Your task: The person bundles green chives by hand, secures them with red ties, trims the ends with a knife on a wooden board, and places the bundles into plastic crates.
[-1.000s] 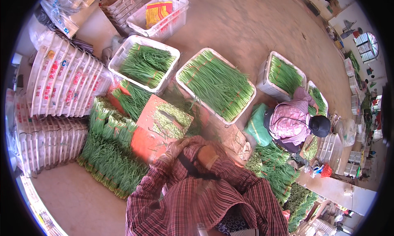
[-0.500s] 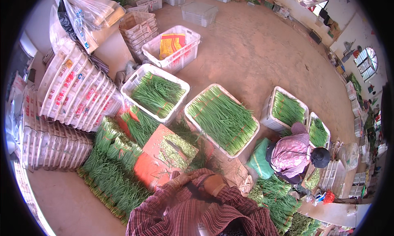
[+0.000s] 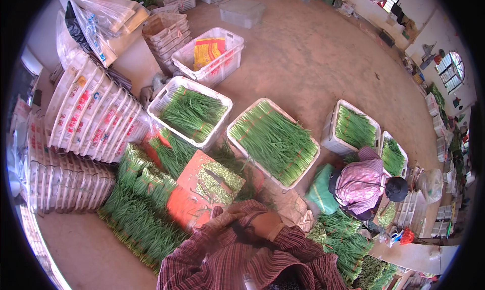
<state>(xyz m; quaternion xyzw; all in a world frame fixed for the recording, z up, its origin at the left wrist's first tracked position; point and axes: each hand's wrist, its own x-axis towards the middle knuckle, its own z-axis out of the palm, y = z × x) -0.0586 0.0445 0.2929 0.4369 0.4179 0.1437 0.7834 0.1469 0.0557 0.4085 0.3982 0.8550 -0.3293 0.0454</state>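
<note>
Both of my hands are close together at the front of my striped clothing. My left hand [image 3: 223,221], looking pale as if gloved, lies against the striped cloth; its fingers are blurred. My right hand [image 3: 266,224] is bent inward beside it, its fingers hidden. Just beyond them is an orange-red board [image 3: 188,165], strewn with chopped pale-green stem ends [image 3: 228,178]. A dark-bladed knife [image 3: 216,177] lies among these. Bundled long green stalks [image 3: 174,156] rest beside the board, and more stand stacked [image 3: 141,224] to my left.
White crates [image 3: 230,134] filled with tied green bundles [image 3: 275,141] stand ahead. Nested crates [image 3: 96,111] lean at left. A crate holding a yellow-red sack [image 3: 208,53] is farther off. Another person [image 3: 358,186] in a pink checked top and dark cap works at right, beside a green sack [image 3: 323,191].
The view has shifted slightly. My hands stay together at my front, with the striped cloth beside them a little raised. The other person has barely moved.
</note>
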